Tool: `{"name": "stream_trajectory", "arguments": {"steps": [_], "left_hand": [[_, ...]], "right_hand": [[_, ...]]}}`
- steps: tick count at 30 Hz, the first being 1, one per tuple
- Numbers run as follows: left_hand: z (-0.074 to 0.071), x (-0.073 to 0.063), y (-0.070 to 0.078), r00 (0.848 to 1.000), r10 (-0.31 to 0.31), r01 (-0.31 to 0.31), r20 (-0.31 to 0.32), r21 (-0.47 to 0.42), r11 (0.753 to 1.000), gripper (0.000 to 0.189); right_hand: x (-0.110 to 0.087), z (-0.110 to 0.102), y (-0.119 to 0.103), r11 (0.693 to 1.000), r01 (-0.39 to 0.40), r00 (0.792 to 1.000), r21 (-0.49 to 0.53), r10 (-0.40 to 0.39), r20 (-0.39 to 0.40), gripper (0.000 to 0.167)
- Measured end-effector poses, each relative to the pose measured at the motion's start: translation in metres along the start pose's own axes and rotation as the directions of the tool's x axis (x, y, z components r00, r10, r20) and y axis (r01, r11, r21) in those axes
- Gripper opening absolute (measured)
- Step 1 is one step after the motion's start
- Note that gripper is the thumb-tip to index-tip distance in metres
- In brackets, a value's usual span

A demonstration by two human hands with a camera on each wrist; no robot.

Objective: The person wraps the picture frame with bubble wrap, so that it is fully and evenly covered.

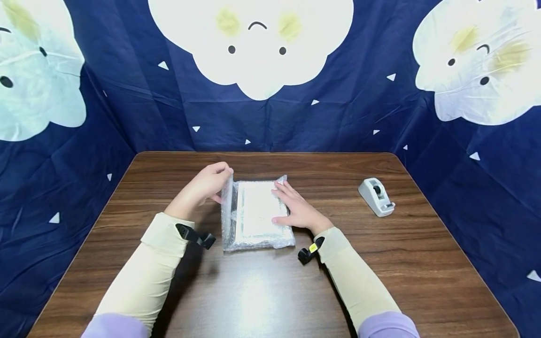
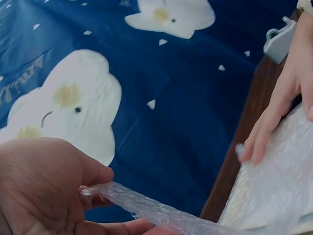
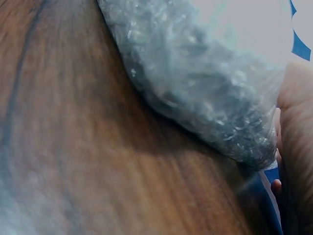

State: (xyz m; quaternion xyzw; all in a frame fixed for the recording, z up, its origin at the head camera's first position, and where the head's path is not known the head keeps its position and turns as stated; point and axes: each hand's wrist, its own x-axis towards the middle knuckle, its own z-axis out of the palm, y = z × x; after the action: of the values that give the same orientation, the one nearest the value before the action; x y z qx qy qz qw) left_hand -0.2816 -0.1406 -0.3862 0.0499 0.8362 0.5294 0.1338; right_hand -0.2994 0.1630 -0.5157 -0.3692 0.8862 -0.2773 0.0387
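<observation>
From the head view we see the white board (image 1: pixel 255 211), flat on the counter (image 1: pixel 329 183) just below the centre, at six o'clock, with bubble wrap (image 1: pixel 228 225) around it. Our left hand (image 1: pixel 207 183) pinches the wrap's lifted edge at the board's ten o'clock; our right hand (image 1: pixel 297 210) rests on its three o'clock side, fingers spread, gripping nothing. Well apart at three o'clock stands a tape dispenser (image 1: pixel 377 197).

From the left wrist, the left grip is closed on the wrap at eight o'clock; the right fingers press lightly at three.

From the right wrist, a crinkled corner of wrap fills one o'clock; that hand is mostly cut off, so we cannot tell its grip there.

We judge the board light and stiff, perhaps fragile, and the wrap soft, springy and slippery: best pinched by its edge, with a flat palm steadying the board.
</observation>
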Motion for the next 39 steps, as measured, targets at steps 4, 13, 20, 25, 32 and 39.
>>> {"name": "stream_trajectory", "arguments": {"steps": [4,13,20,25,32,39], "left_hand": [[0.012,0.008,0.011,0.999,-0.035,0.033,0.03,0.069,0.997,0.028],[0.045,0.024,0.025,0.992,-0.086,0.076,0.097,0.098,0.992,0.025],[0.069,0.037,0.025,0.985,-0.098,0.081,0.144,0.119,0.99,0.025],[0.086,0.046,0.022,0.984,-0.099,0.073,0.147,0.172,0.982,0.029],[0.106,0.059,0.011,0.986,-0.134,0.099,0.102,0.294,0.951,0.028],[0.117,0.057,0.003,0.986,-0.126,0.055,0.105,0.514,0.856,0.037]], "right_hand": [[0.001,0.0,0.001,1.0,-0.009,1.0,0.005,0.009,0.007,0.103],[0.001,0.0,0.001,0.999,-0.029,0.999,0.046,0.028,0.02,0.104],[0.001,0.0,0.001,0.999,-0.027,1.0,0.042,0.027,0.017,0.103],[0.001,0.001,0.002,0.999,-0.016,1.0,0.035,0.016,0.002,0.104],[0.002,0.001,0.001,1.0,0.003,1.0,0.025,-0.003,-0.012,0.11],[0.001,0.002,0.002,0.996,-0.007,1.0,0.09,0.01,-0.027,0.106]]}}
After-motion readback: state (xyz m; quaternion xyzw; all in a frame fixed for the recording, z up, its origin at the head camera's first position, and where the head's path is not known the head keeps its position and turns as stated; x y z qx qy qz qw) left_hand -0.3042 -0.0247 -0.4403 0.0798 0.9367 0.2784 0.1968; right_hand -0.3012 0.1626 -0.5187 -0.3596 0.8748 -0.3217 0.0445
